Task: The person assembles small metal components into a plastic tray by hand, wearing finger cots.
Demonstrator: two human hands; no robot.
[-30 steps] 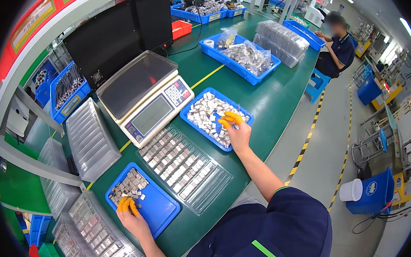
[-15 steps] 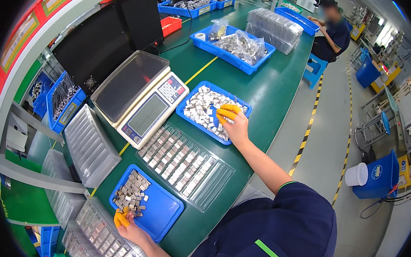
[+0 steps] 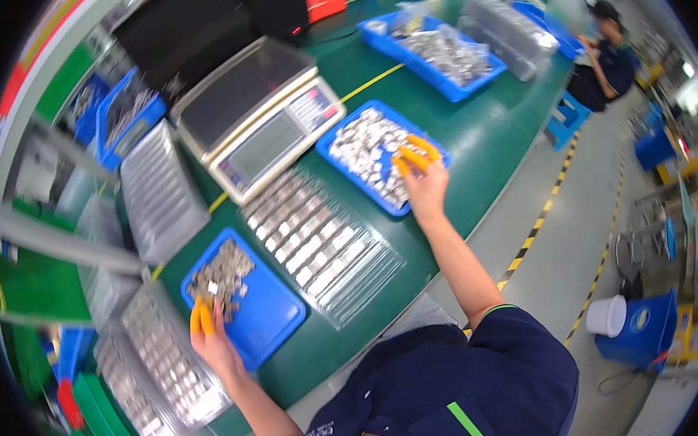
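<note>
My right hand (image 3: 427, 183), with yellow finger cots, is over the near right side of a blue tray (image 3: 404, 210) of small white pieces (image 3: 361, 148). Its fingers are bent and apart, and I make out nothing held. My left hand (image 3: 215, 347), also in yellow cots, is at the left edge of a nearer blue tray (image 3: 272, 317). Small metal pieces (image 3: 222, 270) are heaped in that tray's left part. The left fingers are drawn together beside the heap; blur hides what is between them. A clear plastic blister tray (image 3: 360, 292) with rows of metal pieces lies between the two blue trays.
A weighing scale (image 3: 251, 120) stands behind the blister tray. More filled clear trays (image 3: 168, 359) lie left of my left hand, near stacked empty ones (image 3: 159, 194). A blue bin of bagged parts (image 3: 466, 92) stands farther back. Another person (image 3: 610, 66) sits at the table's far end.
The view has shifted and blurred. My left hand has moved up along the near tray's left edge, closer to the heap. My right hand stays over the white pieces, its fingers slightly repositioned.
</note>
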